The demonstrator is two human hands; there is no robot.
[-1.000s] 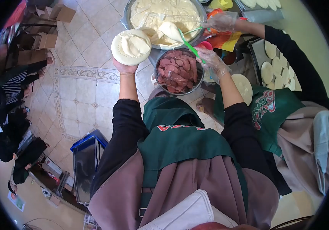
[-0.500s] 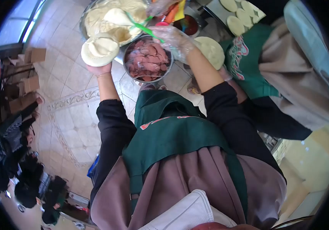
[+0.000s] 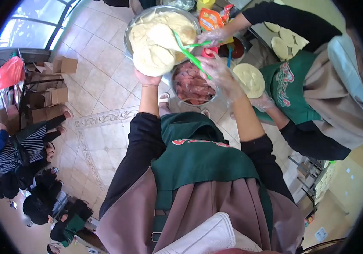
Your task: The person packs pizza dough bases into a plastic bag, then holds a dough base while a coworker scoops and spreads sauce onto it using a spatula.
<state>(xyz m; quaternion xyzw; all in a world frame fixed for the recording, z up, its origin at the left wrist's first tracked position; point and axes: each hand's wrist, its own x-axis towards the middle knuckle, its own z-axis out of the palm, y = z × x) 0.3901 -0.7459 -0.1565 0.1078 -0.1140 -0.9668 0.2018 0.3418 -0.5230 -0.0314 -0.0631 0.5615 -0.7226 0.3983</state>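
My left hand (image 3: 148, 79) is bare and holds up a round flatbread (image 3: 152, 65) with pale cream spread over its top. My right hand (image 3: 218, 75), in a clear plastic glove, grips the green handle of a spatula (image 3: 188, 53). The cream-coated spatula head is just above the flatbread, over a large metal bowl (image 3: 126, 41) of thick pale cream (image 3: 145, 26). Below my right hand stands a metal bowl of pink meat slices (image 3: 191, 86). A co-worker's gloved hand (image 3: 213, 39) holds a second green-handled utensil (image 3: 198, 44) at the cream bowl.
The co-worker on the right holds another round flatbread (image 3: 249, 80) in the other hand. A container of red sauce (image 3: 237, 50), an orange packet (image 3: 211, 19) and a tray of dough rounds (image 3: 284, 43) stand behind. Cardboard boxes (image 3: 65, 65) and other people are at the left.
The view has shifted, so things appear farther right. The spatula head has come closer to my flatbread. The co-worker's arm now reaches further into view toward the cream bowl.
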